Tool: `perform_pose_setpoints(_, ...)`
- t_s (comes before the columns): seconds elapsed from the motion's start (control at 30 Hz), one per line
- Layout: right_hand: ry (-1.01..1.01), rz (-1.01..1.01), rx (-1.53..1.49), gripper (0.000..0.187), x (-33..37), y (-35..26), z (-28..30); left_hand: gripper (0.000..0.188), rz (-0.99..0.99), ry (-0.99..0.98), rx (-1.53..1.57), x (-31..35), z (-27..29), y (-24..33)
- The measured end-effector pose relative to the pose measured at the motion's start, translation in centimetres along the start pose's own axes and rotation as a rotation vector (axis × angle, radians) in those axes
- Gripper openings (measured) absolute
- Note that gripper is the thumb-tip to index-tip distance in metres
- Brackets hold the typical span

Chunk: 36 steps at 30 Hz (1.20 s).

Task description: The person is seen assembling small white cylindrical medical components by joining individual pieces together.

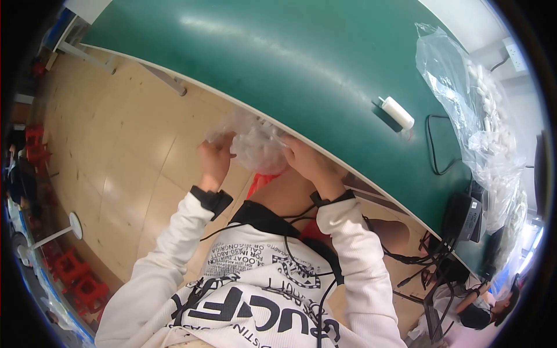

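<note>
Green table (261, 58), glossy; white cylinder (398, 113) toward its right end, long clear sack of white parts (493, 127) along that edge. Tan tiled floor (127, 133), red stools (75, 278) at left. Left hand (216, 158) and right hand (308, 163), fingers curled, grip crumpled plastic bag (261, 148) beside the near edge.
</note>
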State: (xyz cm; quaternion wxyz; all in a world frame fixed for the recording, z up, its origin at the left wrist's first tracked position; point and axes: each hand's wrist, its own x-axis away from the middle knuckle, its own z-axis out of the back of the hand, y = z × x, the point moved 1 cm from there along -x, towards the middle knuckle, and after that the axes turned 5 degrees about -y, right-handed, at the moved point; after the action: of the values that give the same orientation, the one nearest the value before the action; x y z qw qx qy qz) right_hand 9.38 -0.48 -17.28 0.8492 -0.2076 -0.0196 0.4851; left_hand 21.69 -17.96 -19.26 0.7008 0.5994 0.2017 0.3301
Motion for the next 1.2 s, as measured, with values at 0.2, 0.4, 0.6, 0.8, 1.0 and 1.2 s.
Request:
perform_pose_setpoints(0.2,0.244,-0.039,0.146,0.022,0.9,1.2,0.2,0.015,-0.084,-0.127,-0.093,-1.0,-0.8,1.2)
perform_pose_setpoints(0.4,0.09,-0.096,0.151,0.022,3.0,0.9,-3.8,0.032,-0.201,-0.157,-0.462,-2.8,0.6,-1.2)
perform_pose_setpoints(0.6,-0.107,-0.101,0.157,0.022,5.3,-2.1,-2.6,0.087,-0.48,-0.459,-0.633,-0.2,2.8,6.7)
perform_pose_setpoints(0.8,0.004,0.128,0.296,0.019,5.5,-2.4,-0.6,0.073,-0.885,-0.954,-1.189,-1.0,0.7,10.2)
perform_pose_setpoints(1.0,0.026,0.043,0.308,0.016,6.3,0.2,0.0,0.061,-0.78,-0.581,-1.585,-1.4,2.4,9.9)
perform_pose_setpoints(1.2,-0.027,-0.148,0.299,0.02,5.4,0.5,2.8,0.061,-0.476,-0.446,-1.41,0.9,2.8,10.7)
